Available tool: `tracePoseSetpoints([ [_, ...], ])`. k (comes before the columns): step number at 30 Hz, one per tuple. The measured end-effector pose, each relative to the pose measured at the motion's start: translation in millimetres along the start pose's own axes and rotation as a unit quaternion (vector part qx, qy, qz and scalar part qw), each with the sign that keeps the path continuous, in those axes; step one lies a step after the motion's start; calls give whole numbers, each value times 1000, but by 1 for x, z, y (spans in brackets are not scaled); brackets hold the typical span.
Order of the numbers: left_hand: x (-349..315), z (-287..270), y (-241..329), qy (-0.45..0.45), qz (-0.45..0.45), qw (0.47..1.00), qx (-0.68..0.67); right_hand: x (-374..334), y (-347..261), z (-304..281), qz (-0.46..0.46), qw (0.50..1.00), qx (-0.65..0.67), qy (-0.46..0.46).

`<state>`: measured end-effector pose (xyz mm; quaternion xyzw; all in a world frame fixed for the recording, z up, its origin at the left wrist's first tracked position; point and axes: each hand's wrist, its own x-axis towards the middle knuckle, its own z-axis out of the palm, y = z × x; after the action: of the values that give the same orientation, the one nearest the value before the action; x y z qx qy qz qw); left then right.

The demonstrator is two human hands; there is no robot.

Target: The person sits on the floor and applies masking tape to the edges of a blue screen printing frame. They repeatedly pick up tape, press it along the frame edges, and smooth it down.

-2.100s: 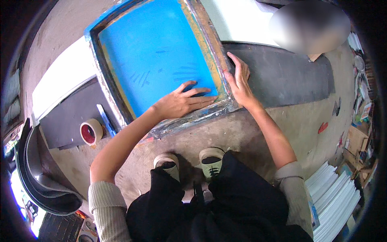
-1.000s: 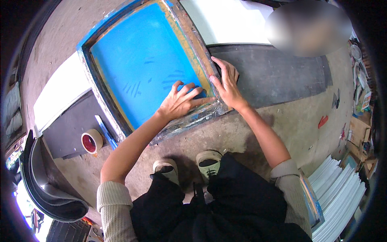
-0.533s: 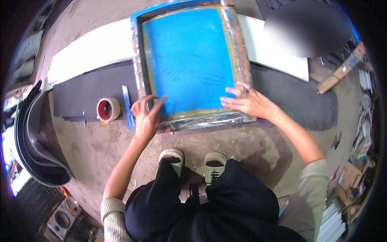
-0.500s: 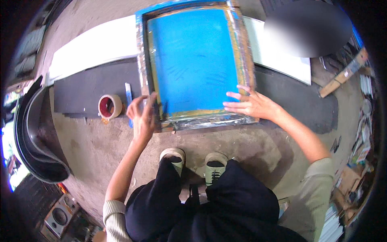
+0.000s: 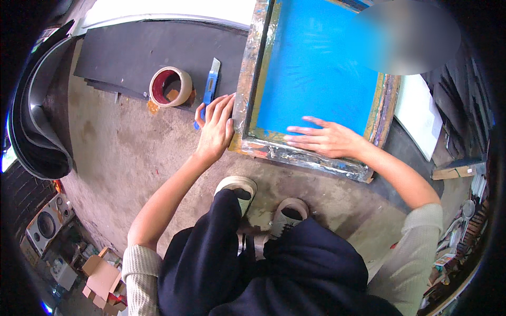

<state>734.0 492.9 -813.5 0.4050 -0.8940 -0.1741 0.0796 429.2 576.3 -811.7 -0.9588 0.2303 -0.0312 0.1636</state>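
Note:
A screen printing frame (image 5: 244, 95) with blue mesh lies tilted in front of me, its wooden rim worn and smeared with paint. Against its left outer side, close to the near corner, rests my left hand (image 5: 215, 129), fingers loosely bent and the thumb beside the rim. A blue utility knife (image 5: 212, 83) lies just beyond those fingers, its lower part partly hidden by them. My right hand (image 5: 329, 138) is open over the near rim, with outstretched fingers reaching over the blue mesh. A blurred patch covers the frame's far right part.
A tape roll (image 5: 185, 90) stands left of the knife at the edge of a black sheet (image 5: 126, 50). White board (image 5: 174, 11) lies farther back. Rolled black sheeting (image 5: 37, 126) stands at the left, above a speaker (image 5: 46, 224) and an opened cardboard box (image 5: 103, 276).
The view has shifted, so the frame appears farther right and more tilted, and the tape and knife look nearer. The left hand stays by the frame's left side, the right hand at its near rim.

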Motion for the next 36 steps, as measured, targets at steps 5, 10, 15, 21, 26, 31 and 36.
tracePoseSetpoints([
  [5, 4, -2, 0, -12, 1, 1000, 3, 50, 12, 13, -36, 993, 62, 90],
  [10, 6, -3, 0, -28, 4, 999, -18, 76, 18, 22, -53, 990, 39, 126],
  [15, 3, -5, -1, -21, 7, 1000, -20, 82, 16, 8, 36, 991, 65, 109],
  [21, 7, -10, 0, -10, 23, 999, -22, 79, 7, 8, 87, 985, 66, 135],
  [26, 5, -38, 3, -25, 120, 992, -31, 48, -22, -9, 294, 902, 284, 139],
  [31, 12, -31, 39, -118, 276, 953, 48, 60, -76, -13, 355, 888, 241, 166],
  [36, 5, -20, 47, -87, 278, 951, 104, 82, -84, -5, 388, 888, 164, 182],
])
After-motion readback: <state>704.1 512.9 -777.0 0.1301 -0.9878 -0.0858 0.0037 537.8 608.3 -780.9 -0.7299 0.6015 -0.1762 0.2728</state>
